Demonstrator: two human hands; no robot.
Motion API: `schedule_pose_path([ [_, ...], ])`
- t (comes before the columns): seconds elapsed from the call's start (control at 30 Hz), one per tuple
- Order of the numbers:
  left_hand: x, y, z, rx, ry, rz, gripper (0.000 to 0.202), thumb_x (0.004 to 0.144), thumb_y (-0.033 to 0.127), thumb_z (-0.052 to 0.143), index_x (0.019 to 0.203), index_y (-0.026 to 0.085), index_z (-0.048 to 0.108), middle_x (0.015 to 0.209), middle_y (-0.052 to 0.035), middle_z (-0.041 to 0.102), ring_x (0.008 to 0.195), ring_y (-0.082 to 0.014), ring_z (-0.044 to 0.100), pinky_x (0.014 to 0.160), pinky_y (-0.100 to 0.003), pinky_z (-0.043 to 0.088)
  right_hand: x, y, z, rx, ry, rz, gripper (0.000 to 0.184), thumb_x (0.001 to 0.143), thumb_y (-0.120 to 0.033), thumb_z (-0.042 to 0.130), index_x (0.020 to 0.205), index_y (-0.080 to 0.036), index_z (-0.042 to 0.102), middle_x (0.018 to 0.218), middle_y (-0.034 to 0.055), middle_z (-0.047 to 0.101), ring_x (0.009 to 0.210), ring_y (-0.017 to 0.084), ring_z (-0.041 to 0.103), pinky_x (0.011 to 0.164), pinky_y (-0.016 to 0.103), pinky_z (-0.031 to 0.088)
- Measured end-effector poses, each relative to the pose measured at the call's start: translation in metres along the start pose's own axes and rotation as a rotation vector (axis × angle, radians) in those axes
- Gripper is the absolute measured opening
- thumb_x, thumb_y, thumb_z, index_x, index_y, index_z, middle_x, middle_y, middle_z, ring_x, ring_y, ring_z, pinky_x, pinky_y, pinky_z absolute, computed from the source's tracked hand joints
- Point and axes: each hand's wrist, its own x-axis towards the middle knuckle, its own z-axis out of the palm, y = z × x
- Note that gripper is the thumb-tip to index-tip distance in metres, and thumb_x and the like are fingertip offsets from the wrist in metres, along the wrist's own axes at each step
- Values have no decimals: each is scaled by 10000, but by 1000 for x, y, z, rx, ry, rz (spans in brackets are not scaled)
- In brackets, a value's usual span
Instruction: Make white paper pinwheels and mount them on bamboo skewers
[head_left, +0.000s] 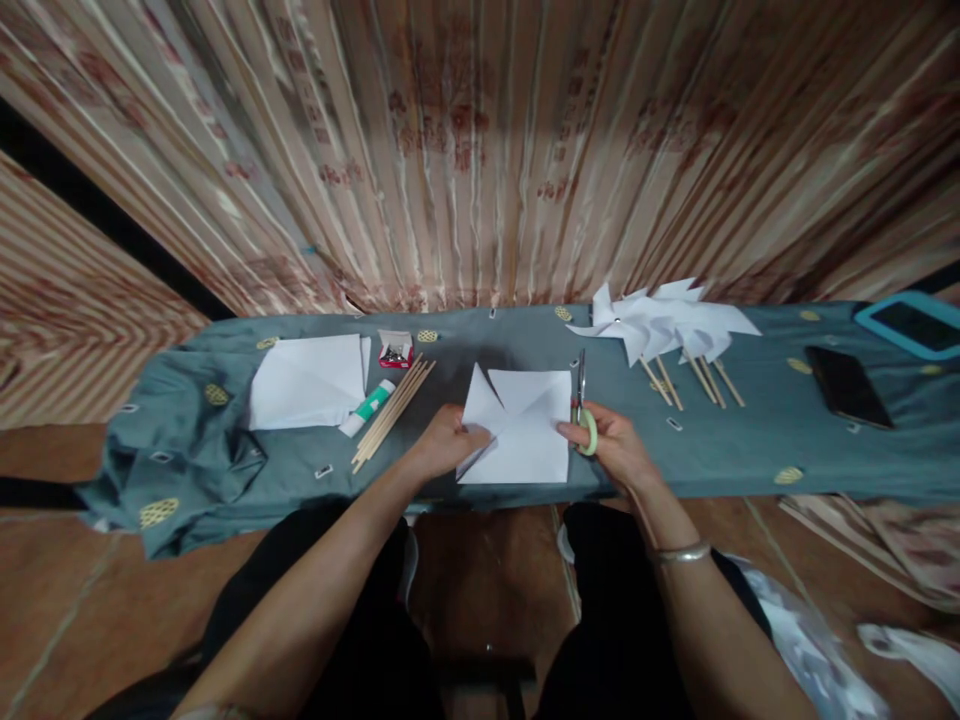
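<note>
A square sheet of white paper (529, 435) is held over the front of the cloth-covered table, with slits running in from its upper left and lower left corners. My left hand (448, 440) pinches its left edge. My right hand (611, 440) has its thumb on the right edge and also keeps hold of scissors (589, 432) with pale green handles, blades pointing away from me. To the left lie several wooden sticks (395, 412), a green and white glue tube (369, 408), a small red box of metal pins (395, 350) and a stack of white paper (307, 382).
Several white paper pinwheels (671, 320) on sticks lie at the back right. Beyond them are a black phone (847, 387) and a blue-framed device (911, 325). A striped curtain (465, 150) hangs behind the grey-green tablecloth (742, 450).
</note>
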Motion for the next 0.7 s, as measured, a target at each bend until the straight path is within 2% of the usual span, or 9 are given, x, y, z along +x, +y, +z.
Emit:
schedule_pose_path([
  [0.1, -1, 6, -1, -158, 5, -15, 273, 585, 353, 750, 706, 113, 700, 627, -17, 655, 567, -144, 564, 552, -243, 409, 1, 2, 7, 93, 31, 16, 487, 408, -385, 908, 802, -200, 689, 615, -62, 630, 532, 88, 507, 525, 227, 406],
  [0.2, -3, 15, 2, -486, -13, 33, 418, 609, 455, 774, 857, 122, 720, 791, -66, 715, 704, -186, 639, 687, -300, 498, 4, 3, 10, 187, 122, -30, 450, 448, -384, 889, 800, -205, 673, 668, -44, 650, 583, 111, 545, 553, 244, 423],
  [0.27, -6, 20, 7, -664, -43, 61, 434, 607, 450, 794, 905, 144, 716, 871, -82, 725, 788, -206, 663, 774, -347, 528, 5, 3, 13, 217, 184, -64, 407, 483, -388, 871, 773, -208, 651, 672, -36, 647, 593, 123, 548, 547, 256, 415],
  [0.33, -9, 23, 16, -744, -44, 67, 405, 599, 390, 820, 911, 157, 709, 907, -81, 726, 837, -212, 671, 810, -358, 535, 6, 3, 18, 225, 225, -88, 377, 501, -382, 862, 741, -209, 629, 652, -38, 632, 571, 119, 524, 527, 258, 393],
  [0.4, -9, 23, 27, -770, 3, 58, 388, 616, 324, 823, 944, 162, 694, 965, -80, 726, 891, -216, 676, 833, -351, 531, 6, 4, 26, 241, 236, -101, 376, 491, -376, 865, 725, -207, 623, 648, -37, 630, 561, 116, 507, 533, 263, 398],
  [0.53, -2, 20, 40, -873, 184, 7, 380, 691, 253, 775, 1041, 178, 645, 1067, -75, 715, 966, -224, 675, 889, -382, 526, 5, 6, 43, 278, 188, -135, 412, 470, -387, 879, 761, -200, 656, 700, -24, 666, 628, 133, 550, 632, 285, 458],
  [0.6, 2, 19, 42, -930, 266, -32, 333, 728, 235, 743, 1036, 169, 632, 1055, -76, 717, 959, -220, 677, 882, -380, 536, 4, 5, 47, 258, 165, -145, 423, 472, -402, 882, 773, -203, 661, 682, -27, 664, 637, 137, 559, 651, 287, 463],
  [0.7, 8, 21, 37, -957, 329, -50, 276, 779, 221, 697, 1036, 152, 622, 1005, -76, 725, 896, -205, 687, 825, -348, 558, 2, 4, 46, 176, 135, -146, 479, 485, -463, 870, 831, -206, 663, 646, -29, 651, 594, 132, 542, 602, 275, 444],
])
